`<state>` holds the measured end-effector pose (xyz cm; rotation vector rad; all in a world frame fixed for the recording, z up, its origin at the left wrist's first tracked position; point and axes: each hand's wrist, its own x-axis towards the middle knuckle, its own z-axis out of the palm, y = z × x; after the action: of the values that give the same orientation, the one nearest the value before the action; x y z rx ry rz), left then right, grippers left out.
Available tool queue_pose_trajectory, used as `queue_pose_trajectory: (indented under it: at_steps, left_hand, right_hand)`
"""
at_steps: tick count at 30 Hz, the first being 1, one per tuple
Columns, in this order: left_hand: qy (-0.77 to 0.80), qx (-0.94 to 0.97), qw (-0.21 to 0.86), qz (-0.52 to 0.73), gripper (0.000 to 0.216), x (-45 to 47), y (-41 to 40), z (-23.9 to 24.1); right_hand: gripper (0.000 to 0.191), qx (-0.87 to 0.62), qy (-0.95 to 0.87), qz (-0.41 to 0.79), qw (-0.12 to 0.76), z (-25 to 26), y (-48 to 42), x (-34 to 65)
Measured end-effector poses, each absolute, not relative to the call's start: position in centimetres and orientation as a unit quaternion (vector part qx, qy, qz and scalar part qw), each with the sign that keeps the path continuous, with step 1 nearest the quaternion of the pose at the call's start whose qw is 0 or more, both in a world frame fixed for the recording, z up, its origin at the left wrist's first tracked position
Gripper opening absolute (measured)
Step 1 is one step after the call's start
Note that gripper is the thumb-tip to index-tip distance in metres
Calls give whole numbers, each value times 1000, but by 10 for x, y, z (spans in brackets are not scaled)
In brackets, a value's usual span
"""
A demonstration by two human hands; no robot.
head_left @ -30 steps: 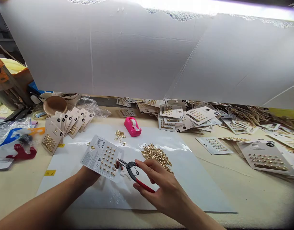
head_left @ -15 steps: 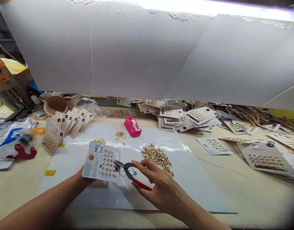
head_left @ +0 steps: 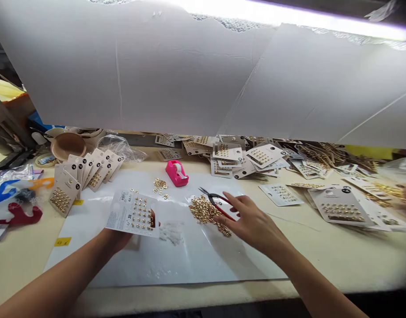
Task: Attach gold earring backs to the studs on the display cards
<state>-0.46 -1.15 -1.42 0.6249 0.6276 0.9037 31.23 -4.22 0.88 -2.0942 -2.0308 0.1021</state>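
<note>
tape dispenser (head_left: pixel 177 172) lies behind the stud pile (head_left: pixel 207 213), card fan (head_left: pixel 86 172) left, card heap (head_left: pixel 249 157) right.

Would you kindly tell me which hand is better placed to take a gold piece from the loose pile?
Probably the right: the right hand, holding the pliers, hovers over the gold pile, while the left hand grips the earring card, apart from the pile.

Left hand (head_left: pixel 118 238), right hand (head_left: pixel 252 223), forearms bare

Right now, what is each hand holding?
Left hand: closed on the earring card.
Right hand: closed on the red-handled pliers, over the gold earring pile.
</note>
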Motion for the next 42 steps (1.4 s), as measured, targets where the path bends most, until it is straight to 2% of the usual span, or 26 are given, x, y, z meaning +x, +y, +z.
queue_pose_trajectory:
  at_steps: [6,11,13,17,20,22,29,34,37,42]
  left_hand:
    - [305,277,798,439,33,-6,-10,-7]
    - [321,274,790,445,34,-6,-9,-3]
    - [334,282,781,446,31,-5,-9,-2]
    - [354,319,765,434,22,-5,-7,-3]
    - [362,329,761,427,18,-6,-7,-6]
    - [357,327,768,420,19,-6,-8,-7]
    - [366,273,784,420,33,-2,-12,2]
    - [382,274,779,415,30,1,-11,5]
    - [384,295,774,407,32,3,-12,4]
    - [395,318,761,405,34,5,-14,3]
  right_hand:
    - [64,-810,-585,8,22,-14,-21,363]
    - [63,-793,-609,10,15,-34,-15,376]
    - [55,-776,-628,-9,50,-36,-16,376]
    - [26,-705,-678,-50,203,-24,-22,347]
    - [19,-595,-761,28,257,-10,-23,299]
    - [19,-530,-816,57,223,-4,-20,264]
    - [21,-473,-881,26,-14,4,1,206]
    - [13,-477,-877,34,-31,11,5,201]
    - [8,-506,-858,81,32,17,3,203]
    - [6,-518,-725,370,261,28,-8,203]
